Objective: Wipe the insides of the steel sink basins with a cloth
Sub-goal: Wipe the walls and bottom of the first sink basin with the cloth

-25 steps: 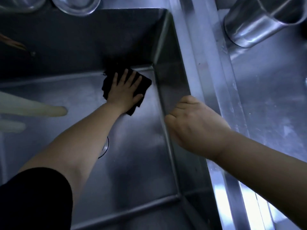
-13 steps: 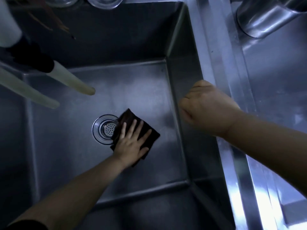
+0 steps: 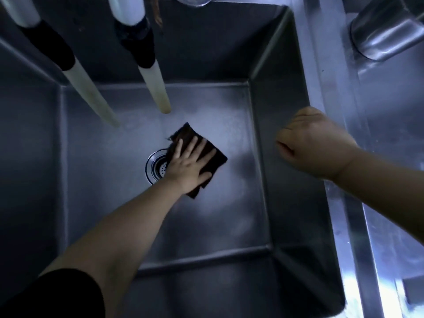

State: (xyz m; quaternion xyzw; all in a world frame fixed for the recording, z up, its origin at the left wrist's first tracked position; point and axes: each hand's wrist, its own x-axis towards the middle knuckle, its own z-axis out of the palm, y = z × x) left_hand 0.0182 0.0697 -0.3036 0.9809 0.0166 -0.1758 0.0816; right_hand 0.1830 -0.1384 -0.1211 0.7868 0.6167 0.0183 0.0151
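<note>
Head view shows my left hand (image 3: 190,165) spread flat, pressing the dark brown folded cloth (image 3: 199,157) on the floor of the grey steel sink basin (image 3: 282,143), center of frame, just beside the round drain (image 3: 157,166). My right hand (image 3: 314,143), fingers curled, rests at the right rim. I judge the cloth soft, light, best held under the palm.
</note>
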